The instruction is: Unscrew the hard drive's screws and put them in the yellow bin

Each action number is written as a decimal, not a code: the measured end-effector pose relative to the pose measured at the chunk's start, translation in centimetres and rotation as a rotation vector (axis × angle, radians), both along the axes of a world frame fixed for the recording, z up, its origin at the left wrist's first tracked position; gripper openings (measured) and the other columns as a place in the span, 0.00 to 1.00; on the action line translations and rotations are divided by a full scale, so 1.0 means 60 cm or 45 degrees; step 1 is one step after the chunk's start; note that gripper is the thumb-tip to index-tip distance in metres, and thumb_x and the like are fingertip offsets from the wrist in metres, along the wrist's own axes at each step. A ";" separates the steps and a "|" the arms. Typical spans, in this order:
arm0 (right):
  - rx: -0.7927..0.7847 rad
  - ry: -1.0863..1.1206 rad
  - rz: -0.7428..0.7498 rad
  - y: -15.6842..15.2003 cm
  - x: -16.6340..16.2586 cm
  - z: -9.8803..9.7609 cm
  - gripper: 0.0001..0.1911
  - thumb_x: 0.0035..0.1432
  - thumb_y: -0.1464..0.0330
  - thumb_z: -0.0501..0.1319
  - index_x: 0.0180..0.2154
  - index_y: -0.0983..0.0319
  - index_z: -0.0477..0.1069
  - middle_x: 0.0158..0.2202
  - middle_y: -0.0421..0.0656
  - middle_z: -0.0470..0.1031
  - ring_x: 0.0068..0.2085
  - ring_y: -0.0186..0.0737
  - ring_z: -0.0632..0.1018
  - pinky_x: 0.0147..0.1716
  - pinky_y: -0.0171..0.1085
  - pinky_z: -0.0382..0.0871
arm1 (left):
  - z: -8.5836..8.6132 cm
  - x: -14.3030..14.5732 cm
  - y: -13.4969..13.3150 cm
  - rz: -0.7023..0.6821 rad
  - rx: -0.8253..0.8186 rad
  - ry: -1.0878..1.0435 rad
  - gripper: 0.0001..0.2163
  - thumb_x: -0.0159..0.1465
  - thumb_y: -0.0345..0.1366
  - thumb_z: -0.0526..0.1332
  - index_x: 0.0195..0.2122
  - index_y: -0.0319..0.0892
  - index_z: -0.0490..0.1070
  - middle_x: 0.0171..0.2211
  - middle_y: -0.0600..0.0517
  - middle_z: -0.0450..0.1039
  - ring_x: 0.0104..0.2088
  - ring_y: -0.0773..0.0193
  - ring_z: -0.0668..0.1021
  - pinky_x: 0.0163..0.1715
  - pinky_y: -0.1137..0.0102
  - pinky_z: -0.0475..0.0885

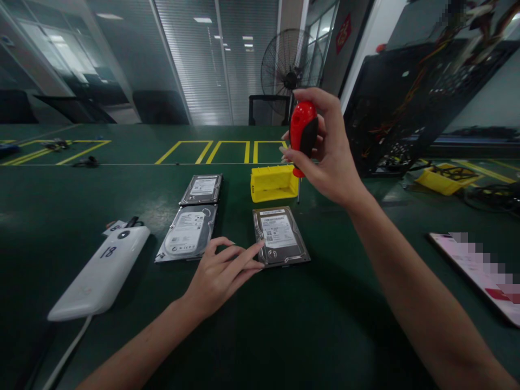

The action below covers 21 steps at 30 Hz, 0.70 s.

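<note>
In the head view, my right hand (325,146) grips a red and black screwdriver (304,127) by its handle. Its shaft points down, with the tip above the far right corner of a hard drive (280,238); I cannot tell whether it touches. That drive lies flat, label up. My left hand (227,268) has its fingers stretched out, the fingertips resting on the near left edge of the same drive. Left of it lie two more drives, a near one (189,230) and a far one (203,188), end to end.
A yellow bin (272,184) sits just behind the drive. On the left is a white power bank (101,273) with a cable. To the right lie a phone (471,271) and a yellow tray (447,180). A black computer case (390,114) stands at the back right.
</note>
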State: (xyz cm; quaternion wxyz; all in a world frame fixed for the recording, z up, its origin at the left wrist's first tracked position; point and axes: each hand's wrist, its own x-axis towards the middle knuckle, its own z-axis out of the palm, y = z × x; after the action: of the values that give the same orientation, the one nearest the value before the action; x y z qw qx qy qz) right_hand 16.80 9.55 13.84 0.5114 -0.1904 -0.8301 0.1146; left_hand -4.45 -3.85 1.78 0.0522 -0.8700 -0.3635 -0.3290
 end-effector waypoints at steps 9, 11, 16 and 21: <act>-0.182 0.243 0.160 -0.021 -0.012 0.010 0.31 0.54 0.59 0.63 0.56 0.49 0.52 0.49 0.42 0.67 0.45 0.38 0.75 0.40 0.35 0.76 | 0.000 0.008 -0.004 0.113 -0.154 -0.085 0.34 0.62 0.31 0.65 0.64 0.51 0.46 0.40 0.58 0.79 0.42 0.61 0.77 0.47 0.62 0.58; -0.287 0.305 0.259 -0.027 -0.019 0.009 0.31 0.55 0.59 0.63 0.56 0.48 0.51 0.45 0.40 0.68 0.39 0.35 0.76 0.39 0.37 0.77 | -0.004 0.011 -0.004 0.138 -0.219 -0.151 0.34 0.61 0.32 0.65 0.64 0.52 0.47 0.38 0.59 0.80 0.42 0.61 0.78 0.47 0.61 0.58; -0.474 0.319 0.575 -0.030 -0.045 -0.009 0.32 0.56 0.62 0.61 0.57 0.50 0.47 0.40 0.38 0.69 0.32 0.31 0.76 0.37 0.36 0.77 | -0.006 0.015 0.000 0.218 -0.481 -0.315 0.33 0.59 0.36 0.66 0.63 0.51 0.51 0.34 0.58 0.80 0.43 0.58 0.78 0.48 0.59 0.57; -0.601 0.167 0.815 -0.043 -0.060 -0.018 0.32 0.55 0.63 0.62 0.56 0.50 0.47 0.40 0.37 0.69 0.33 0.32 0.77 0.37 0.40 0.77 | -0.001 0.020 0.007 0.264 -0.815 -0.480 0.40 0.54 0.40 0.68 0.64 0.48 0.48 0.37 0.54 0.79 0.47 0.54 0.76 0.52 0.54 0.56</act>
State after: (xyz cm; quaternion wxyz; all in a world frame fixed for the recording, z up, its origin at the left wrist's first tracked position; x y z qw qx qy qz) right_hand 13.22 6.98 12.74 0.4439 -0.0267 -0.7640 0.4675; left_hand -3.25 -3.44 1.70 -0.2569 -0.7252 -0.5370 -0.3461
